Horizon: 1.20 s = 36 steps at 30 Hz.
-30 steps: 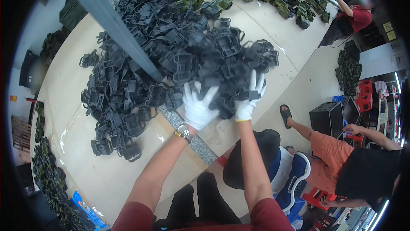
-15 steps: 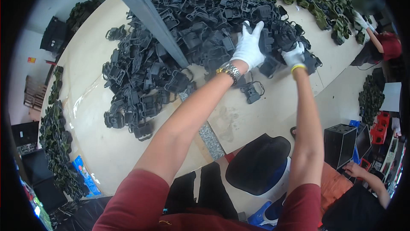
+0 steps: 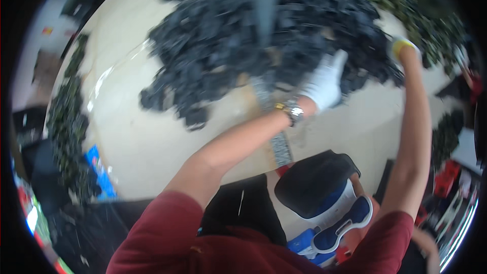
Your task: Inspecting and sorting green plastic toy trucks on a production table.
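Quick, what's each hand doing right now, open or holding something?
Left hand: white glove, fingers spread open on the heap of dark parts, gripping nothing visible.
Right hand: mostly hidden at the heap's edge; cannot be told.

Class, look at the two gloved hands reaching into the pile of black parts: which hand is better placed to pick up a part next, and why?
Probably the left hand: its white glove lies spread on the near edge of the black parts pile, in plain view. The right hand reaches farther out at the pile's far right edge, mostly hidden, with only its yellow-cuffed wrist showing.
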Available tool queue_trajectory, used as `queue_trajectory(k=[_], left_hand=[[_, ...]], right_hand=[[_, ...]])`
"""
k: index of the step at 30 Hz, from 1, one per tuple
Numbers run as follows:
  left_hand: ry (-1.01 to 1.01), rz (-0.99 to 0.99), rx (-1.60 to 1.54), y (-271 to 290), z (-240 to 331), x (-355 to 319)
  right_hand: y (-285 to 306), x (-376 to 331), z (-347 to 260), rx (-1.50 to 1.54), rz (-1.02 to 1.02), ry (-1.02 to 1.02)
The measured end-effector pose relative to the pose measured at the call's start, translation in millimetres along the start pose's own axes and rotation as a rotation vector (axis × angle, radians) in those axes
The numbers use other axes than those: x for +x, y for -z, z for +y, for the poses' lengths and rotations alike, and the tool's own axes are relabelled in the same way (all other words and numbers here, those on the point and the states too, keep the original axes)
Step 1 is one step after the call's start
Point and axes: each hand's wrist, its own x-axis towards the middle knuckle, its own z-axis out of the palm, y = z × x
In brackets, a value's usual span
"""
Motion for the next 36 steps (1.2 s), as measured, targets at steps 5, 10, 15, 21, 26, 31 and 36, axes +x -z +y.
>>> queue_trajectory(k=[5, 10, 15, 21, 26, 31, 36], left_hand=[[-0.112, 0.188, 0.188, 123.0, 17.2, -126.8], [0.064, 0.811, 0.669, 285.2, -57.6, -238.6], [0.492, 0.813, 0.67, 412.4, -183.1, -284.6], [0.113, 0.227, 0.547, 422.1, -219.3, -208.3], [0.146, 0.208, 0.104, 356.6, -178.0, -207.3], [0.134, 0.387, 0.012, 270.0, -141.8, -198.5], [0.046, 0.619, 0.204, 182.5, -119.1, -183.0]], right_hand=[[113.5, -73.3, -185.4, -0.157, -0.509, 0.155], [203.3, -152.7, -395.0, 0.819, -0.148, 0.239], [227.2, -93.7, -598.5, 0.639, -0.152, 0.679], [206.9, -57.6, -650.1, 0.354, -0.355, 0.613], [172.5, -91.4, -609.5, 0.407, -0.171, 0.655], [163.6, -122.8, -548.3, 0.499, -0.021, 0.644], [137.6, -144.0, -485.2, 0.495, 0.175, 0.628]])
